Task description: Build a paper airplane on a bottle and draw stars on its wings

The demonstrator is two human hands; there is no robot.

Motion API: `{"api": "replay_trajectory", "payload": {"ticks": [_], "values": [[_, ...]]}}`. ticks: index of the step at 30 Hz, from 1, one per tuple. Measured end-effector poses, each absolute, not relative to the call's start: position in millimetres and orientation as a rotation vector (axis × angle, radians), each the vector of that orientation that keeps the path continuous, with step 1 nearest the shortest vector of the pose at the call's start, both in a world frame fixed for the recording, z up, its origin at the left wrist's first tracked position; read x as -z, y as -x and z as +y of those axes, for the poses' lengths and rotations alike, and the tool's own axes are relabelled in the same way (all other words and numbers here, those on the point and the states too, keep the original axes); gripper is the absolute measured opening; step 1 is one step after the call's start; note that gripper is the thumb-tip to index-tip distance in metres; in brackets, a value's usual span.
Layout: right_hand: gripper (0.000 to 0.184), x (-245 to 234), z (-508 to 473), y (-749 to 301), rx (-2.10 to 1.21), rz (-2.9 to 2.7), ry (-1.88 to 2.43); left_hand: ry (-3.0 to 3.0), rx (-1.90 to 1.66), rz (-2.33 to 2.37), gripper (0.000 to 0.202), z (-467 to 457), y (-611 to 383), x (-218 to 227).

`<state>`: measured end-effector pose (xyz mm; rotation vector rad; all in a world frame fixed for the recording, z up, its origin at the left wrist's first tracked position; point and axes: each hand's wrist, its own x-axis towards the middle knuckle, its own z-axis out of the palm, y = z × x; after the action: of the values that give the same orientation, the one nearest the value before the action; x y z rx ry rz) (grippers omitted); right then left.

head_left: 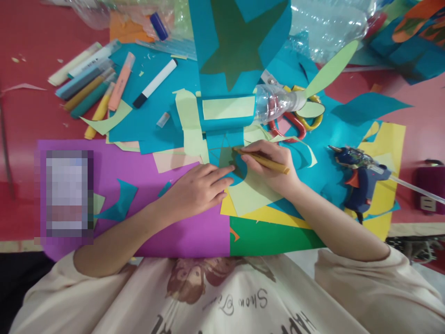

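My left hand (198, 188) lies flat with fingers stretched out, pressing down a small dark green paper shape (227, 160) on blue paper (239, 174). My right hand (274, 169) is closed around a yellow-brown marker (264, 161), its tip touching the paper beside the green shape. Both hands rest over layered sheets of pale green, yellow (264, 214), purple (174, 232) and green (271, 239) paper.
A plastic bottle (274, 102) wrapped in blue and pale green paper lies just behind the hands. Scissors (299, 121) sit under its neck. A blue glue gun (358, 178) lies to the right. Several markers (93, 83) lie at the left. A blurred phone (66, 195) rests on the purple sheet.
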<state>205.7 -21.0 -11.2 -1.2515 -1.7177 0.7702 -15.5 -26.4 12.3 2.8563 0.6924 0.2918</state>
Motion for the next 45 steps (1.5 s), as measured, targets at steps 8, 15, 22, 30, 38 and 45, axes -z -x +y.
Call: {"api": "replay_trajectory", "payload": {"ticks": [8, 15, 22, 30, 38, 45], "values": [[0.008, 12.5, -20.4, -206.3, -0.759, -1.783, 1.205, -2.866, -0.369, 0.674, 0.021, -26.0, 14.9, -11.6], [0.003, 10.6, -21.0, -205.0, -0.738, -1.717, 1.267, -2.850, -0.365, 0.673, 0.020, -26.0, 14.9, -11.6], [0.005, 7.6, -21.0, -205.3, -0.750, -1.648, 1.286, -2.846, -0.366, 0.671, 0.019, -26.0, 15.7, -11.6], [0.008, 11.0, -19.9, -205.8, -0.745, -1.808, 1.168, -2.859, -0.365, 0.685, 0.020, -26.2, 14.7, -10.9], [0.005, 9.5, -19.8, -205.9, -0.732, -1.763, 1.272, -2.863, -0.399, 0.681, 0.020, -25.9, 14.8, -11.4], [0.004, 6.4, -21.4, -205.1, -0.758, -1.633, 1.284, -2.867, -0.394, 0.672, 0.020, -26.1, 14.9, -11.6]]}}
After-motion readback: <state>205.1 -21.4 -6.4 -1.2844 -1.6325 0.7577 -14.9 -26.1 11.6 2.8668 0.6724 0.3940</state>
